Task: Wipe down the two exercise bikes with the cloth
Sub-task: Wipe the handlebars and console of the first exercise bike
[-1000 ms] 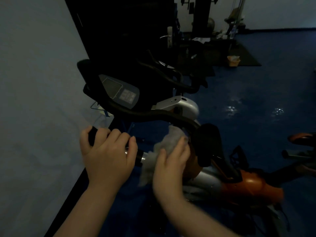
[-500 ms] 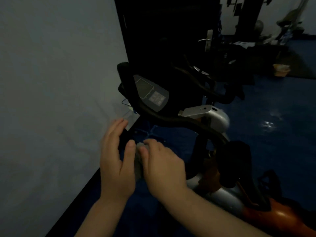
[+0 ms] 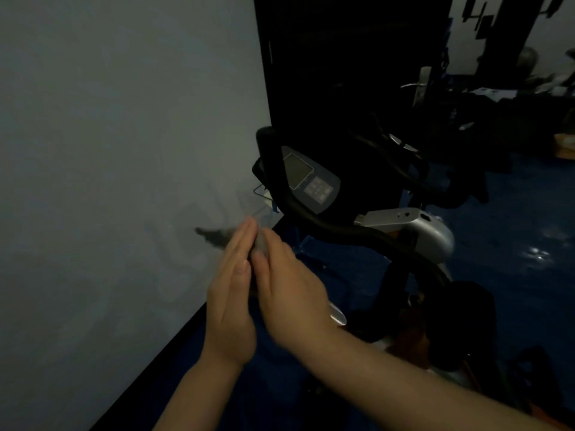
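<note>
Two hands are pressing together in front of the bike: the left hand flat, fingers straight, the right hand curled against it, and the cloth is being squeezed between them, a blurred tail sticking out toward the wall. Looks like regathering between wipes; next the cloth is needing a firm one-hand grip, then going to the handlebar.
</note>
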`<state>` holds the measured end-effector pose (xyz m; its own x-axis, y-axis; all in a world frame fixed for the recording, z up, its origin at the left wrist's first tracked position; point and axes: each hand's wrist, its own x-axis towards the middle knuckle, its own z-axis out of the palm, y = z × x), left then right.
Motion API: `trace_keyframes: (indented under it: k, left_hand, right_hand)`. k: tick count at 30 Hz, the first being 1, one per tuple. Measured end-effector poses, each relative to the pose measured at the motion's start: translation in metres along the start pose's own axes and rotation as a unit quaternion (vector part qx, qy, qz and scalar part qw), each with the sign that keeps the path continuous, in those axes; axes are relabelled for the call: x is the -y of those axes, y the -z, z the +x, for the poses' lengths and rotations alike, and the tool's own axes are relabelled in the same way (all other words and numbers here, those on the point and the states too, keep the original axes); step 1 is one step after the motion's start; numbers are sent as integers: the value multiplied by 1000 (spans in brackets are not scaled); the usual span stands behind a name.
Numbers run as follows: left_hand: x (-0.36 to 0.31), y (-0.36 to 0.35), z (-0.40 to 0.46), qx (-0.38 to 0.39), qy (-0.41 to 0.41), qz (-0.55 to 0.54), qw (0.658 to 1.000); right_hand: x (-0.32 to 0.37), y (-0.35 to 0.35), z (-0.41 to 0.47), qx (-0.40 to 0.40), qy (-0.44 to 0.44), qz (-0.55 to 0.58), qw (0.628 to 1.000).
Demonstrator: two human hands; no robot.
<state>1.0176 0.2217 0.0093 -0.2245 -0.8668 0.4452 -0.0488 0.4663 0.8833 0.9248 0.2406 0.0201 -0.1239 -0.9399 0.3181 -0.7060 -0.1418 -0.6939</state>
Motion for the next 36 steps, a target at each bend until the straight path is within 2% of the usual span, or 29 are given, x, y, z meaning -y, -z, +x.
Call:
trace_keyframes:
  k: [2,4,8,11,13,15,18,21,23,25,27,31,36]
  left_hand:
    - [2,2,0,8,-3,1,1000]
    - [3,1,0,11,-10,13,1000]
    - [4,-11,1,-22,-26,68,997]
    - [4,-18,0,-44,-40,114,992]
    - [6,-16,2,-41,-61,143,987]
    - [6,-12,4,-39,-110,192,974]
    - [6,-22,4,2,-210,263,942]
    - [13,-36,4,62,-246,363,896]
    - [20,-41,4,81,-258,418,867]
    - [26,-42,6,69,-269,433,857]
    - [30,-42,7,54,-279,436,854]
    - [30,-42,7,38,-289,443,847]
    - [33,-42,8,34,-304,437,846]
  right_hand:
    - [-16,4,-27,24,55,-109,992]
    - [-37,14,-41,41,63,-198,977]
    - [-22,5,-18,9,-11,-109,994]
    - [-17,-3,-18,-27,19,-143,989]
    - [-29,12,-41,-12,30,-181,983]
    - [-48,30,-70,19,12,-197,980]
    - [-68,49,-110,21,-13,-216,976]
    - [-64,51,-131,-21,-68,-252,965]
    - [-54,48,-132,-53,-122,-224,966]
    - [-47,39,-121,-71,-217,-85,970]
    - [-45,27,-103,-97,-289,-2,952]
    - [-56,24,-59,-190,-340,33,920]
    - [-46,-7,-89,-200,-344,144,906]
